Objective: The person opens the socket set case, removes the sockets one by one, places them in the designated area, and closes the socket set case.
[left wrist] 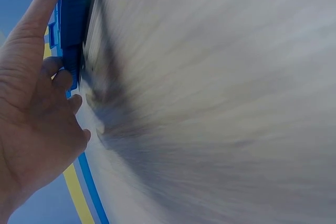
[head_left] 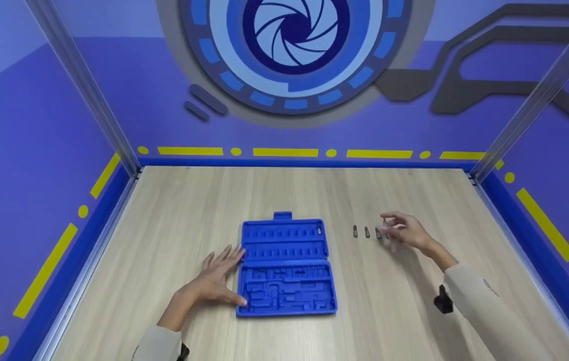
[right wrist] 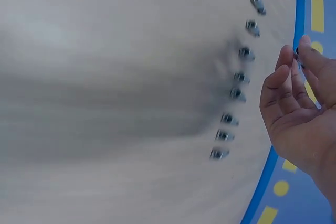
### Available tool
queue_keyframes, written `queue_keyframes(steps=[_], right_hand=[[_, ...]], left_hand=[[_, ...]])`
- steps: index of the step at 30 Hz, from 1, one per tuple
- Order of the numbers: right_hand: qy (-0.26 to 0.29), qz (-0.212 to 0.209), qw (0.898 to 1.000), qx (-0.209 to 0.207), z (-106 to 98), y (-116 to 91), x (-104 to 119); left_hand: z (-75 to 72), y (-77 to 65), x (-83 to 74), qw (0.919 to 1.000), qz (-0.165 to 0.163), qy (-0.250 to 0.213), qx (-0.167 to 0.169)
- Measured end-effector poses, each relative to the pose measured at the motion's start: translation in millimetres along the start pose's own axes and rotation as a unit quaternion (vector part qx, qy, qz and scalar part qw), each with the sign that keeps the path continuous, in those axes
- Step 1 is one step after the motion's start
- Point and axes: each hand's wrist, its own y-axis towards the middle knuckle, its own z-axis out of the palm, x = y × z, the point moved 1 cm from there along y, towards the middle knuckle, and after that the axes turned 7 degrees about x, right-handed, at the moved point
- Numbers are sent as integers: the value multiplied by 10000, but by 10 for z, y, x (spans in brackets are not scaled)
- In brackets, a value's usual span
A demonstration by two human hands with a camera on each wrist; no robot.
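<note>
An open blue plastic tool case (head_left: 284, 261) lies flat on the table, its moulded slots facing up. My left hand (head_left: 216, 281) rests along the case's left side, fingers spread and thumb at the lower left rim. In the left wrist view, the thumb of that hand (left wrist: 26, 98) lies against the case edge (left wrist: 76, 14). Above the table, right of the case, my right hand (head_left: 407, 233) pinches a small metal screwdriver bit (head_left: 384, 221) between thumb and fingertips. The right wrist view shows the bit's dark end (right wrist: 297, 51) between those fingers.
Several similar bits stand in a row on the table, among them a left one (head_left: 355, 231) and its neighbour (head_left: 367, 232). One bit (head_left: 320, 229) sits in the case's top right slot. Blue printed panels (head_left: 284, 140) and metal posts (head_left: 88, 90) bound the table.
</note>
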Motion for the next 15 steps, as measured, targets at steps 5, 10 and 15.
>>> queue_keyframes(steps=[5,10,15], right_hand=[[-277,136,9993,-190,-210,-191,-160],[-501,276,9981,-226,-367,-362,-287],[-510,403,9973,-331,-486,-488,-396]], left_hand=[[14,-21,-3,10000,22,-36,11],[8,-17,-9,10000,3,-5,24],[-11,-2,-24,10000,-10,-4,53]])
